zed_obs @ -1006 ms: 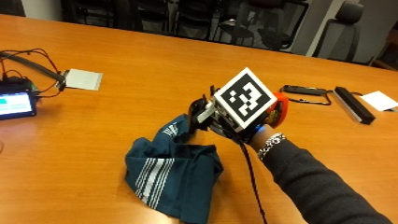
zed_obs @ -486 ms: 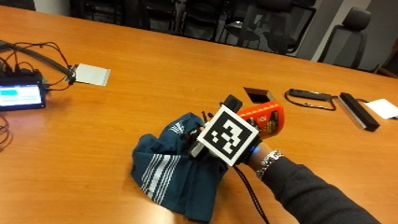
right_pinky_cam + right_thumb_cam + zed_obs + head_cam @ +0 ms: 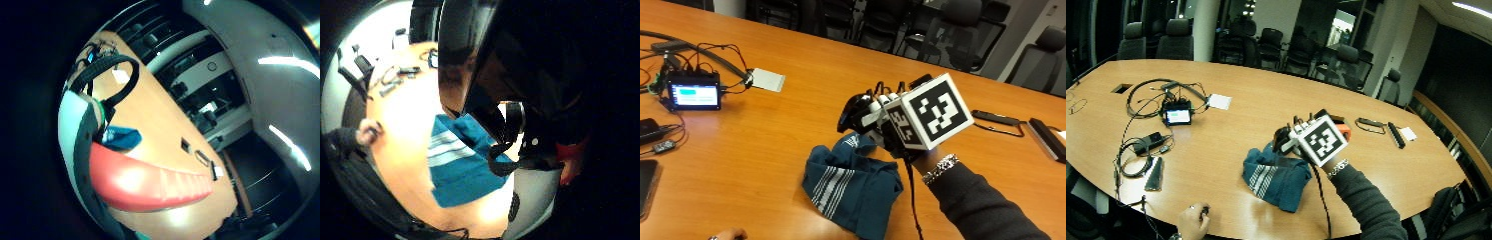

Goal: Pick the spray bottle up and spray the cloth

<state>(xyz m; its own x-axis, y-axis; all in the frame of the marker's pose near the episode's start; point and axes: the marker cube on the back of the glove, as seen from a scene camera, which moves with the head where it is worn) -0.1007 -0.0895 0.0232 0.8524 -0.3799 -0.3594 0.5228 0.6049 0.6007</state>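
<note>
Outside view is showing the gloved right hand (image 3: 896, 122) grasping one spray bottle (image 3: 1340, 131), its orange body lying against the palm and its dark head (image 3: 854, 112) projecting toward 9 o'clock, directly above the single teal striped cloth (image 3: 850, 187) that is lying crumpled on the table (image 3: 793, 135) at 6 o'clock of the hand. Pickup is judged complete; whether spraying is taking place cannot be told, as no mist is showing. One bottle and one cloth are counted.
</note>
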